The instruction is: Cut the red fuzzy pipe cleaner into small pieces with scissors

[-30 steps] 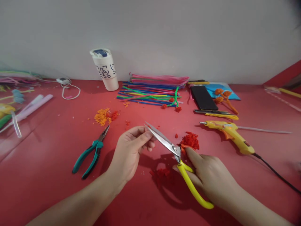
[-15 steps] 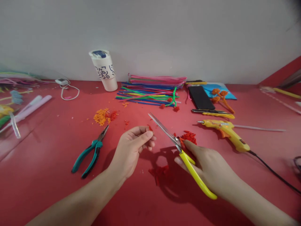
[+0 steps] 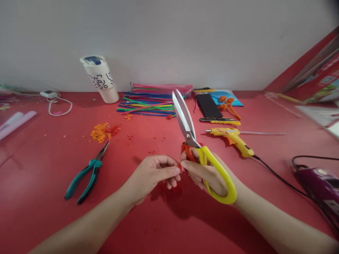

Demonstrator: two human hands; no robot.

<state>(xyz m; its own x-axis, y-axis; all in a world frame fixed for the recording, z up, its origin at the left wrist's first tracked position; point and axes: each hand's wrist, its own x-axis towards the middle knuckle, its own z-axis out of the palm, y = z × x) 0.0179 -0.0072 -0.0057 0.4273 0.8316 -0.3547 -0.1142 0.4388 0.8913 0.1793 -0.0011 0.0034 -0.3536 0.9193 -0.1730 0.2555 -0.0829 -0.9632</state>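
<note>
My left hand (image 3: 157, 173) is closed in a pinch on a small red piece (image 3: 180, 167), its fingertips meeting those of my right hand (image 3: 203, 171). The scissors (image 3: 188, 135) with yellow handles hang on my right hand, blades pointing up and slightly parted. Between that hand's fingers and the scissors' pivot, red strips (image 3: 188, 152) stick out, partly hidden. My right thumb and forefinger also touch the small red piece. Below the hands, more red pieces (image 3: 169, 190) lie on the table, dim in shadow.
Teal pliers (image 3: 91, 173) and orange and red clippings (image 3: 100, 132) lie left. A white tumbler (image 3: 102, 79) and several pipe cleaners (image 3: 148, 106) are at the back. Rightward are a phone (image 3: 209, 105), cutters (image 3: 225, 122), a yellow glue gun (image 3: 235, 139) and a purple device (image 3: 317, 187).
The scissors have swung upright in my right hand. Both hands have come together at the small red piece. The view has shifted right, showing the purple device.
</note>
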